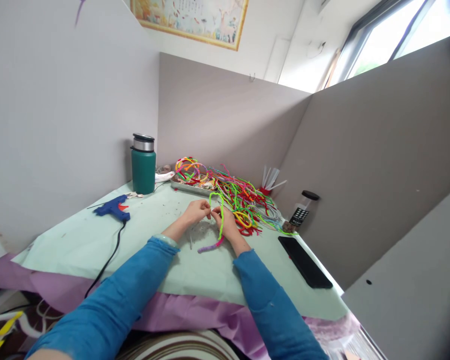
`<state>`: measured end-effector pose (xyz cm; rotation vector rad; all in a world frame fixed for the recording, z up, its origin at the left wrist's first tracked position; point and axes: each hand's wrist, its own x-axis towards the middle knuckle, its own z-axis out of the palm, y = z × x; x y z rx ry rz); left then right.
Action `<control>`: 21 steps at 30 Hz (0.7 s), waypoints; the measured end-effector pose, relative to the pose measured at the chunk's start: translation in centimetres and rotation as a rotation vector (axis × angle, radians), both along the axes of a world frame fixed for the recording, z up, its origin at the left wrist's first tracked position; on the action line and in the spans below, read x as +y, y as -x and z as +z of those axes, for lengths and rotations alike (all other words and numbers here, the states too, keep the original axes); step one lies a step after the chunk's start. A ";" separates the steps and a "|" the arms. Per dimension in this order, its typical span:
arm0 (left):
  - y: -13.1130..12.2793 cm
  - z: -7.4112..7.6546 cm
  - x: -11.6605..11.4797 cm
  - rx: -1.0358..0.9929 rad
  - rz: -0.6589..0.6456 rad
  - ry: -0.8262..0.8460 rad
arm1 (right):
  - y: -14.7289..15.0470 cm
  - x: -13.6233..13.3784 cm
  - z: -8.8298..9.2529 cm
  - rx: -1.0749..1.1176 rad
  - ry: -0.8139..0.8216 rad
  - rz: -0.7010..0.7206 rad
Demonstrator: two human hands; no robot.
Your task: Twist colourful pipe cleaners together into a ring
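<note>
left hand (pixel 195 212) + right hand (pixel 228 223) | narrow pinch, fuzzy stem (pixel 222 220) | stem pile (pixel 243 196) 2 o'clock of hands | glue gun (pixel 113 208) 9 o'clock

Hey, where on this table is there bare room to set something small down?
On the right, between the right sleeve and the black slab. On the left, a mostly bare patch lies between the blue glue gun and the left hand. It's crowded at the back, around the metal tray and heaped fuzzy stems.
</note>
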<state>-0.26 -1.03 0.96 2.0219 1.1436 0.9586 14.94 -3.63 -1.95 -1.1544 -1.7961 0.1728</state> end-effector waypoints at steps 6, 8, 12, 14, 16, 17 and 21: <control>0.0 0.0 -0.1 0.012 -0.014 -0.016 | -0.1 0.1 -0.1 -0.011 0.029 0.040; 0.0 0.0 -0.2 0.013 -0.018 -0.022 | -0.1 0.2 -0.2 -0.006 0.043 0.031; -0.1 0.1 -0.3 0.001 -0.017 -0.018 | -0.2 0.3 -0.3 0.045 0.101 0.055; -0.1 0.1 -0.2 -0.004 -0.010 -0.008 | -0.2 0.2 -0.3 0.084 0.153 0.083; 0.0 0.1 -0.2 -0.003 -0.001 0.010 | -0.2 0.0 -0.2 0.128 0.208 0.099; 0.0 0.1 -0.1 0.002 0.002 0.023 | -0.1 -0.1 -0.1 0.146 0.225 0.102; 0.1 0.4 -0.1 0.003 -0.016 0.101 | 0.0 -0.5 0.2 0.151 0.210 0.091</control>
